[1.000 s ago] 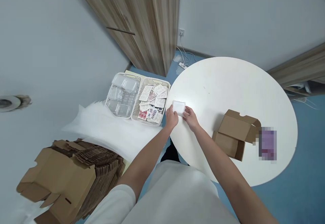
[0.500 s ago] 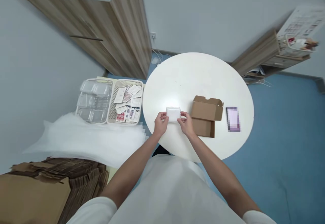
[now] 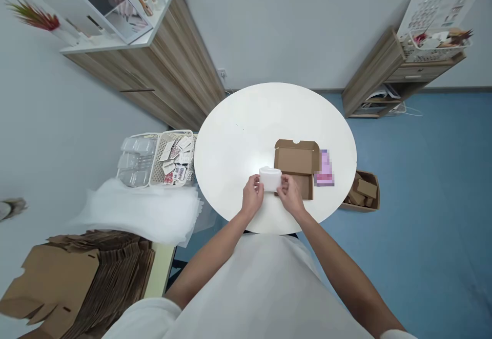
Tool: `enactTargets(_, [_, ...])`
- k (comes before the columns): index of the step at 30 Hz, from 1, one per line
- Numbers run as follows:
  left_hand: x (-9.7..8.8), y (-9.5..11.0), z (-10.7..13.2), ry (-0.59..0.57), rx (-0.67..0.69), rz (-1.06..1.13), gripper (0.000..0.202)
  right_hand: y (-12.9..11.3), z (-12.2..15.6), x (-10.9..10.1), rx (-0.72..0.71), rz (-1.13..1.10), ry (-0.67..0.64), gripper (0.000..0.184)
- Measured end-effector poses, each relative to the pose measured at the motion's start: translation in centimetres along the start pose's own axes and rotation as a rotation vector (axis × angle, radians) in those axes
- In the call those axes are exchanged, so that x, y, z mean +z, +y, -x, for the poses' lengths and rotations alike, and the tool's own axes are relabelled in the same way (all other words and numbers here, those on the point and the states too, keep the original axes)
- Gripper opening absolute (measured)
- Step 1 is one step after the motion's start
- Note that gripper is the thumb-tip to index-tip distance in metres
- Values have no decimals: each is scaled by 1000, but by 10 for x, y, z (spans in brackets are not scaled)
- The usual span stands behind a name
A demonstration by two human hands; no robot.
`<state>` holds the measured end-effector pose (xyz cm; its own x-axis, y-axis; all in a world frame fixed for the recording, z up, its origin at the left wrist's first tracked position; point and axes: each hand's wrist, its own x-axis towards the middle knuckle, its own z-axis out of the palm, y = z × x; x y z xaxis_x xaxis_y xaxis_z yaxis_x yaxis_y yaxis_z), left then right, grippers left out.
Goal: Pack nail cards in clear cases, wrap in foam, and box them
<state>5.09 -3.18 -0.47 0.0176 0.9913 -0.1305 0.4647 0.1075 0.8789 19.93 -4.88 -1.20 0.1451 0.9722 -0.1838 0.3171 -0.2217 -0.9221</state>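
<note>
Between my two hands is a small white packet, which looks wrapped in soft foam sheet. My left hand pinches its left end, and the fingers of my right hand close on its right end. The packet is above the round white table and partly covers the left edge of an open brown cardboard box. The box lies with its lid folded back and its tray toward me. Its front left corner is hidden behind the packet and my right hand.
A pixelated pink and purple item lies right of the box. Left of the table are baskets with clear plastic cases and small cards, white foam sheets and stacked flat cardboard. A carton stands on the floor.
Both hands have carried the white packet rightward, so it now overlaps the box's left edge. My view has shifted, bringing the floor carton and more of the cabinet top into sight.
</note>
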Motion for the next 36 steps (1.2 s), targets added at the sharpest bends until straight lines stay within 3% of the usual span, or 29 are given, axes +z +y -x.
enactTargets(4, [17, 14, 14, -40, 37, 60, 30, 5, 14, -32, -66, -15, 40, 36])
enactTargets(9, [61, 16, 4, -242, 9, 82, 32, 34, 17, -67, 128, 43, 74, 35])
enactTargets(12, [76, 12, -8, -319, -5, 74, 43, 48, 5, -69, 152, 213, 68, 35])
enactTargets(15, [77, 6, -16, -354, 17, 80, 52, 51, -10, -61, 140, 328, 55, 39])
enactTargets(21, [51, -11, -16, -301, -33, 32, 50, 39, -19, -31, 112, 481, -13, 40])
enactTargets(29, [-16, -49, -4, -264, -91, -76, 39, 20, -8, 45, 98, 531, -152, 34])
enactTargets(32, [-34, -59, -3, -247, -43, -90, 39, 18, -7, 64, 139, 546, -145, 33])
enactTargets(36, [-52, -71, -9, -154, 97, -224, 43, 16, -8, 74, 174, 561, -98, 31])
